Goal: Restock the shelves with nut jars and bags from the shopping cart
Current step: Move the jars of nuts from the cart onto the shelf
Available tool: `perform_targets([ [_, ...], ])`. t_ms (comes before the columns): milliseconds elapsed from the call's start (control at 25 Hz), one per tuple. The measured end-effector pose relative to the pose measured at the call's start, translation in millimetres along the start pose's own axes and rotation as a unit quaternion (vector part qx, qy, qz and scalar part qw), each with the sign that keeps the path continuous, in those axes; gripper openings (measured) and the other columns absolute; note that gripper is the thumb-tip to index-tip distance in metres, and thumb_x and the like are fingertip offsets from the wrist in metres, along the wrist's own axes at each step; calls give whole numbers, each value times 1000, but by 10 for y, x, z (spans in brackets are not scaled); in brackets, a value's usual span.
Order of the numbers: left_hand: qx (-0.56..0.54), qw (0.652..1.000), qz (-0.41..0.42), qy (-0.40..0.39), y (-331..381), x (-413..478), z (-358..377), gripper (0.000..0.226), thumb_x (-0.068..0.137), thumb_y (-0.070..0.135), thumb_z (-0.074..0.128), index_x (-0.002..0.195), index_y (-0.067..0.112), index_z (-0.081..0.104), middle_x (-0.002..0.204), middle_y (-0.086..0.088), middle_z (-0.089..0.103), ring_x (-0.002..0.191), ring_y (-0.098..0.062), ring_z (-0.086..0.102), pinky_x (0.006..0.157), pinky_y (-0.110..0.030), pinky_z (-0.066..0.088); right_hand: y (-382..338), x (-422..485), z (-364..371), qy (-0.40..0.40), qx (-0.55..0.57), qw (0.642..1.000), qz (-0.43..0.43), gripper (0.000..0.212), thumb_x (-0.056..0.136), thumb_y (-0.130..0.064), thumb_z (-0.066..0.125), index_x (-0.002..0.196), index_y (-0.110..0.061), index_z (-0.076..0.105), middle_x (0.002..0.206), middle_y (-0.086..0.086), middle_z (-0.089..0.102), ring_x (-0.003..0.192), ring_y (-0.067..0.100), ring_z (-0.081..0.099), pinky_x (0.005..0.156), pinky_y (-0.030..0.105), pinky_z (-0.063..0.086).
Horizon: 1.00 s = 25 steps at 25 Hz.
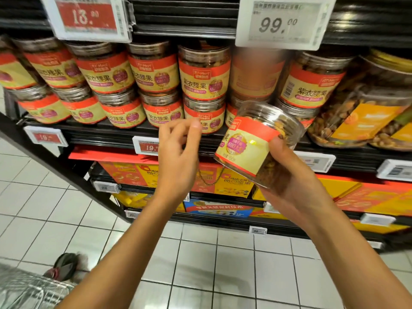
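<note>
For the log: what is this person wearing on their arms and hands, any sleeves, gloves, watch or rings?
Nothing worn shows. The left hand and right hand are bare, ungloved, with no rings on the fingers in view. The left forearm and right forearm are uncovered to the frame's lower edge: no sleeves, watch or bracelet.

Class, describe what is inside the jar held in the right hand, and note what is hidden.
Through the clear wall of the jar, brownish nuts show at both ends. Its red and yellow label and the right hand cover the rest.
</note>
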<state>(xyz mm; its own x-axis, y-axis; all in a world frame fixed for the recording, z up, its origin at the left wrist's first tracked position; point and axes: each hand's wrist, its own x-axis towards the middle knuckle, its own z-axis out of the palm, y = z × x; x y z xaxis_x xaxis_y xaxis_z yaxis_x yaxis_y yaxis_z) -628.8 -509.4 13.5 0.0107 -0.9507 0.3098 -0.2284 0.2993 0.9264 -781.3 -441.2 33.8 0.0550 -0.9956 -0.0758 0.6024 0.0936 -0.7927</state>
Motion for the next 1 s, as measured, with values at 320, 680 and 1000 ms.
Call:
perform_targets([
  [320, -234, 941, -136, -204, 416, -395, -230, 87, 52, 68, 74, 120, 16, 54, 102, 1, 72, 97, -16, 68, 78, -27, 54, 38, -53, 356, -39, -91, 995, 16, 99, 61, -70, 59, 139, -15, 34, 125, 8, 63, 113, 24, 62, 93, 47, 51],
  [680, -258, 951, -171, -13, 109, -411, -649, 69, 60, 55, 73, 111, 10, 61, 93, -2, 73, 86, -16, 70, 70, -26, 54, 444, -126, 704, 55, -325, 916, -230, 31, 91, -44, 41, 107, -23, 57, 109, -16, 61, 108, 2, 57, 92, 19, 46],
  [1000, -28, 984, 16, 174, -363, 199, -450, 92, 66, 49, 72, 137, 6, 31, 134, -7, 45, 127, -16, 46, 105, -32, 40, 1015, 214, 605, -29, -630, 744, -222, 50, 91, -17, 48, 140, -13, 40, 148, -5, 35, 135, 0, 30, 109, 9, 23],
])
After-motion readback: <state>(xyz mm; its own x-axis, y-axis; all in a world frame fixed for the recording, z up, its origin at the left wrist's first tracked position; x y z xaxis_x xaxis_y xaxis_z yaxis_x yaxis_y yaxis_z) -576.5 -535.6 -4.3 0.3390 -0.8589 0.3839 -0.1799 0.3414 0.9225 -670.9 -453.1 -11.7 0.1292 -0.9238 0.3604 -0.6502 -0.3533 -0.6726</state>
